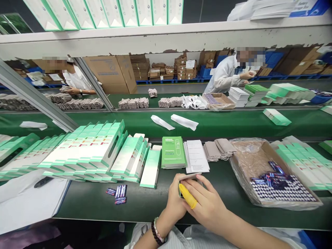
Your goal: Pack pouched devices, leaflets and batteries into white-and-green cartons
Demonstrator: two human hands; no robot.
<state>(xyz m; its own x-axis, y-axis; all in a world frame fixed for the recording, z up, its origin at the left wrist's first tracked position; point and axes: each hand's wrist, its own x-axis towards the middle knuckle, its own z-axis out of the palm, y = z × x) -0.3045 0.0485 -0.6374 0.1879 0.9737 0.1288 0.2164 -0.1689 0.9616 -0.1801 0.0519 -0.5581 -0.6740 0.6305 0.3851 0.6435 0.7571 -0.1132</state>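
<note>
Both my hands meet over the near edge of the dark green table, around a small box [190, 176] whose pale top edge shows between the fingers. My left hand [176, 197] wraps its left side, with a beaded bracelet on the wrist. Bent over its front and right side is my right hand [204, 199], a yellow cover on one finger. Most of the box is hidden by the fingers. Just beyond lie a stack of green booklets [173, 152], white leaflets [196, 155] and folded grey-beige pouches [219, 148].
Green-and-white cartons [85, 145] stand stacked at the left, near several loose batteries [120, 191]. A plastic-lined tray [243, 180] of batteries is at the right. Past the green conveyor [220, 121], two people work. A white shelf beam [155, 38] crosses above.
</note>
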